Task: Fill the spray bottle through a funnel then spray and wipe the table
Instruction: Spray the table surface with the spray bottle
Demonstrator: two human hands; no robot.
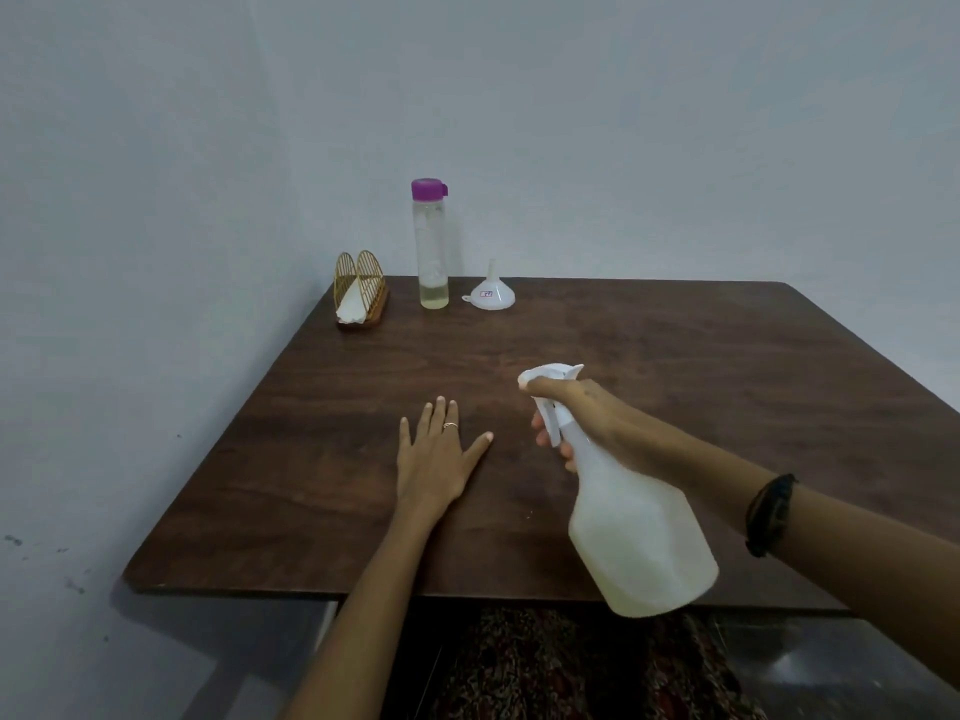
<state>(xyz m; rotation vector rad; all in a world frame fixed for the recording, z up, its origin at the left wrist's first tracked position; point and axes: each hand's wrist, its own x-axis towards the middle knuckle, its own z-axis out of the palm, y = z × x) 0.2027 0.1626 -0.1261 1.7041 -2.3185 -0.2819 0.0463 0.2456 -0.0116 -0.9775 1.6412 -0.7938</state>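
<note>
Both hands are being shown over the bench [675,324]: the right hand [587,413] is being wrapped around the neck of the spray bottle [639,532], with fingers curled at the trigger, while the left hand [434,454] is being rested flat and open on the wood, just left of the spray bottle. The spray bottle is being held tilted in the air above the near edge, nozzle aimed toward the far side. Cloudy liquid seems to be filling much of it, so it is being judged fairly weighty and bottom-heavy; the plastic body looks smooth and slightly squeezable, so the neck under the trigger is being judged the surest place to hold. Well beyond the spray bottle, at the far edge, a white funnel [492,293] is being left mouth-down, with a purple-capped clear bottle [431,246] just to its left and a napkin holder [360,291] further left. Filling looks finished; spraying is being judged the step in hand.
</note>
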